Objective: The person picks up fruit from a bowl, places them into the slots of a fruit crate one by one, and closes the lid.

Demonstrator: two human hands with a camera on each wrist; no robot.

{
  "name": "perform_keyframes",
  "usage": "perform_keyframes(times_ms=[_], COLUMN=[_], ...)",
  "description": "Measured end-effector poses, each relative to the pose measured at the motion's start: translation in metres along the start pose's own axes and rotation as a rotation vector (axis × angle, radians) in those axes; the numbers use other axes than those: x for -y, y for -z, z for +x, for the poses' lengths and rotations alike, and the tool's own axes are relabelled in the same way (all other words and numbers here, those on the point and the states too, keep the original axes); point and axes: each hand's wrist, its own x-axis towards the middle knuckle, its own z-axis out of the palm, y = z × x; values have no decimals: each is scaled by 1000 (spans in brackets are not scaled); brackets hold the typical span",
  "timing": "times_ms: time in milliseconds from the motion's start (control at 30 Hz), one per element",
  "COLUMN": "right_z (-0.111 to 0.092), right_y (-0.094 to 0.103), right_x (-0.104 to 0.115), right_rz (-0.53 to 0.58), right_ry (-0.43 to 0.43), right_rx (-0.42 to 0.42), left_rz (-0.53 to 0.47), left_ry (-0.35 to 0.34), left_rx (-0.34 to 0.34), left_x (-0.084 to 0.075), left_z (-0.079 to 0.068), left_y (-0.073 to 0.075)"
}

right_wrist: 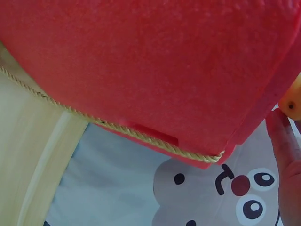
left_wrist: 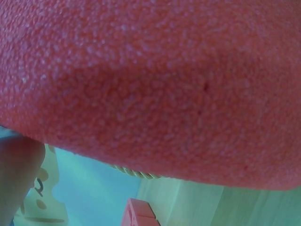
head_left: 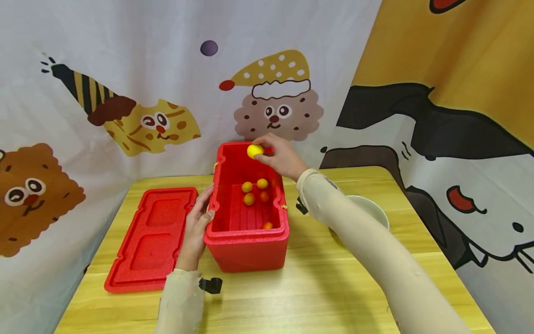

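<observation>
An open red foam box (head_left: 250,253) stands mid-table, with several small orange fruits (head_left: 249,199) on its floor. My right hand (head_left: 281,155) is over the far end of the box, pinching a small yellow-orange fruit (head_left: 255,151) between thumb and fingers. In the right wrist view this fruit (right_wrist: 292,102) shows a dark spot at the right edge, partly cut off. My left hand (head_left: 198,229) holds the box's left side, thumb at the rim and fingers along the outer wall. The left wrist view is mostly filled by the red box (left_wrist: 155,94), with one digit at the left edge.
Left of the box a red lid (head_left: 152,250) lies flat on the wooden table (head_left: 250,301). A pale green bowl (head_left: 371,206) sits to the right, partly behind my right forearm. Rope (right_wrist: 141,136) runs along the box's side. A printed curtain (head_left: 167,46) hangs behind the table.
</observation>
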Motion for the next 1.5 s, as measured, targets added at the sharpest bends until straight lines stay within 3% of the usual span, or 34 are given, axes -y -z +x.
perform_keyframes(times_ms=[167,433,700,1067,1300,1500], right_z=[2,6,9,11,9,3], right_y=[-4,-12,-16,-18,-12,-3], right_x=[3,5,6,3,1,-4], right_rz=[13,18,35,-57,-35,55], right_ry=[-38,-76,-99,-35,-34,-37], right_rx=[26,64,91,79,80,43], left_rz=[11,-13,-1,-2,3,21], left_ry=[-13,36,35,28,10,-10], left_rx=[-6,-3,-6,-4,-10,-18], left_x=[2,3,5,1,0,1], left_z=[0,-1,-1,1,1,1], left_y=[-1,-3,-3,-2,-1,-1])
